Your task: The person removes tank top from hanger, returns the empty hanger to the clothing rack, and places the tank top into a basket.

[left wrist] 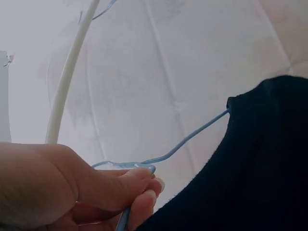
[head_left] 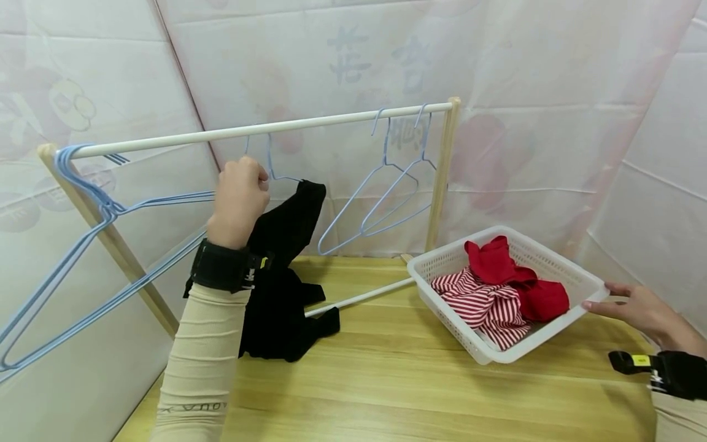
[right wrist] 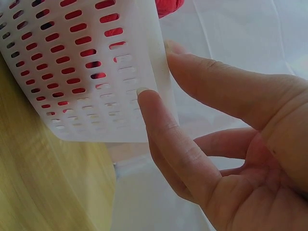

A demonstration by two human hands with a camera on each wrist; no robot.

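My left hand point(head_left: 240, 199) pinches a light blue wire hanger point(left wrist: 192, 136) near its neck, just below the white rod. The hanger's hook reaches up to the rod in the head view. A black garment point(head_left: 270, 313) hangs from it, one shoulder over the hanger's arm and the lower part down at the tabletop. On the far right, my right hand point(head_left: 652, 314) holds the corner of a white perforated basket point(right wrist: 86, 113), thumb at the rim and forefinger against the outer wall. Inside lie a red garment point(head_left: 544, 301) and a red-and-white striped garment point(head_left: 480, 301).
A rack with a white rod point(head_left: 320, 122) and wooden posts point(head_left: 442, 178) spans the table point(head_left: 397, 393). Several blue hangers point(head_left: 105, 205) bunch at its left end; two bare hangers point(head_left: 359, 184) hang near the right post. A lower white bar point(head_left: 370, 296) runs behind the basket.
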